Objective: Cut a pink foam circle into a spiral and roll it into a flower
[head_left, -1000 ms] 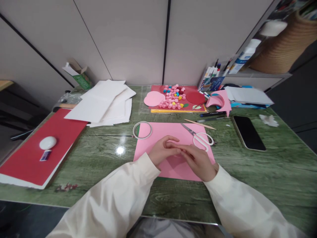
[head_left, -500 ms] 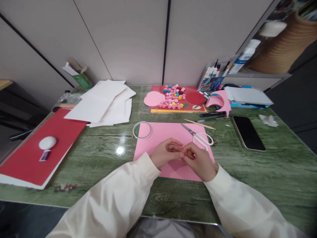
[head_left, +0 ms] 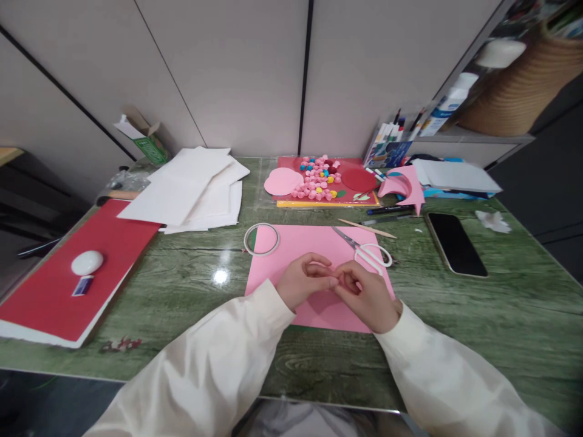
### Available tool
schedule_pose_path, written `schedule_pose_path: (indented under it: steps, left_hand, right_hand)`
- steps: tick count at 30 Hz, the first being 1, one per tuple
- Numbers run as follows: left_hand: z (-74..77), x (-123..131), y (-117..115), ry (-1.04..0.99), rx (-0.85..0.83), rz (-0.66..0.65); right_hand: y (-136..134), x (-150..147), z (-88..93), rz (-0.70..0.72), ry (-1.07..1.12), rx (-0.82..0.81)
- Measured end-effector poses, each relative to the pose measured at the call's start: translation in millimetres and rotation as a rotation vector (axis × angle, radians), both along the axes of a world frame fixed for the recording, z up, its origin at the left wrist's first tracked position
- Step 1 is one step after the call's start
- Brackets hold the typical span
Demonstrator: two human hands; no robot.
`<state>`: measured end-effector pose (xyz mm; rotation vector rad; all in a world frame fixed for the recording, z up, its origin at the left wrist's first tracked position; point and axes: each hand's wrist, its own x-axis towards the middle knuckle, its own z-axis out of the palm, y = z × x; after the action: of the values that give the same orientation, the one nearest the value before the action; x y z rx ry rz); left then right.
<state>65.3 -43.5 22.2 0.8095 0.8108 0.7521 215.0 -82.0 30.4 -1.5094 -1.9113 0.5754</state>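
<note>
My left hand (head_left: 303, 280) and my right hand (head_left: 367, 294) meet fingertip to fingertip just above a pink paper sheet (head_left: 291, 240) lying on the green table. Both hands are curled into a pinch around something small and pink between them that I cannot make out. White-handled scissors (head_left: 370, 252) lie on the sheet's right edge, close behind my right hand. A ring of tape (head_left: 262, 238) rests at the sheet's upper left corner.
A red board (head_left: 346, 182) with small pink paper rolls and paper circles sits at the back. White sheets (head_left: 191, 188) lie back left, a red pad (head_left: 59, 285) with a white oval at left. A black phone (head_left: 455, 244), pens and a wooden stick (head_left: 368, 228) are at right.
My fingers have gone from lying flatter on the pink sheet to a raised, curled pinch where both hands meet. Nothing else on the table has moved.
</note>
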Motion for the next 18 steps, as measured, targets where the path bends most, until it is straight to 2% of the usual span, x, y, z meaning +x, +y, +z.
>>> schedule_pose_path:
  steps: [3, 10, 18]
  left_hand:
    - [-0.5, -1.9, 1.8, -0.032, -0.034, 0.038]
    - [0.6, -3.1, 2.7, -0.041, 0.008, 0.003]
    - [3.5, 0.9, -0.7, -0.056, -0.022, 0.025]
  right_hand:
    - [0.6, 0.5, 2.8, 0.02, 0.005, 0.021]
    - [2.1, 1.7, 1.5, 0.164, 0.04, 0.009]
    - [1.0, 0.9, -3.1, 0.029, 0.002, 0.004]
